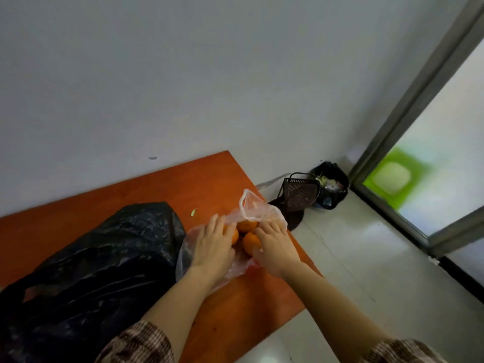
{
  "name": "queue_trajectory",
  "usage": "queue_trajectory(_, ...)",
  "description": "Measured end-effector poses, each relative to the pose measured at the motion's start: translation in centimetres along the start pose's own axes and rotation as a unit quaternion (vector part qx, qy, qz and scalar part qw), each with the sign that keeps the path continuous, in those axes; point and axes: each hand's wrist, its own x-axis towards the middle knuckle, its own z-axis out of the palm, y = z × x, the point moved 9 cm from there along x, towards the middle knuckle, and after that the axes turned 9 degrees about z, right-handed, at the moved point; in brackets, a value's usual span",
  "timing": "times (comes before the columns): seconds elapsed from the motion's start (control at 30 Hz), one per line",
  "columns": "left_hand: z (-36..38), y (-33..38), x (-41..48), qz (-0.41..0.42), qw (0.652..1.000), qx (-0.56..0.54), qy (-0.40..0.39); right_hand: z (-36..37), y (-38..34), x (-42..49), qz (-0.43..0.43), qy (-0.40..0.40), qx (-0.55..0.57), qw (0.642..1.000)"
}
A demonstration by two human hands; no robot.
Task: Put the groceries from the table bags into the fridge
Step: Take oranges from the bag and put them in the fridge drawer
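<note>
Both hands work at the thin clear plastic bag [251, 205] on the red-brown wooden worktop [196, 184]: left hand [213, 244] curls its fingers over the leftmost of the round orange fruits [246, 226], right hand [275, 244] cups the nearest one, w/ a third just beyond the fingertips, btwn the two hands. Prob. best to gather the bag's loose neck above the hands & lift the lot, or get palms under the fruit, since a loose one could roll off the worktop edge just right of the right hand. Crumpled black plastic bag [104, 258] sits right beside, left of the left hand; fridge not in view.
</note>
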Motion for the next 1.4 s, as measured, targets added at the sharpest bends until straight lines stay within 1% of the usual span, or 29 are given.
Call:
queue_trajectory(0.07,1.1,-0.6,0.9,0.002,0.999,0.033,-0.02,1.2,1.4,0.7,0.032,-0.012,0.018,0.999)
queue_trajectory(0.17,2.8,-1.4,2.0,0.017,0.999,0.039,-0.033,3.2,3.2,1.3,0.07,-0.056,0.014,0.996)
queue_trajectory(0.3,4.6,-2.5,3.4,0.017,0.994,0.07,-0.076,4.2,4.3,1.9,0.111,-0.07,0.02,0.991)
queue_trajectory(0.47,5.1,-2.5,4.2,0.086,0.991,0.089,-0.059,5.1,4.4,2.4,0.13,-0.067,0.036,0.989)
queue_trajectory(0.57,5.6,-3.4,4.3,0.064,0.991,0.094,-0.064,5.3,4.3,2.6,0.155,-0.063,0.053,0.985)
queue_trajectory(0.67,6.2,-5.0,4.6,0.017,0.991,0.093,-0.093,5.6,4.1,2.7,0.185,-0.071,0.067,0.978)
queue_trajectory(0.77,6.5,-5.6,4.7,-0.008,0.992,0.064,-0.105,6.1,3.8,2.5,0.207,-0.071,0.068,0.973)
queue_trajectory(0.87,6.2,-5.6,5.2,-0.013,0.994,0.046,-0.098,6.2,3.6,2.3,0.222,-0.062,0.056,0.971)
queue_trajectory(0.97,5.8,-5.0,5.3,0.004,0.993,0.051,-0.105,5.8,2.6,1.9,0.202,-0.072,0.03,0.976)
queue_trajectory(1.03,5.3,-5.0,4.8,0.002,0.993,0.026,-0.111,4.9,2.1,1.0,0.182,-0.063,0.033,0.981)
queue_trajectory(1.2,1.2,-5.6,3.8,-0.033,0.987,-0.121,-0.097,-0.2,2.0,-2.3,0.157,-0.028,0.117,0.98)
queue_trajectory(1.3,-2.7,-4.5,4.3,-0.024,0.98,-0.181,-0.078,-3.9,2.7,-4.5,0.17,0.008,0.122,0.978)
queue_trajectory(1.4,-6.7,-1.0,4.9,0.005,0.96,-0.274,-0.051,-7.9,4.0,-7.1,0.202,0.051,0.119,0.971)
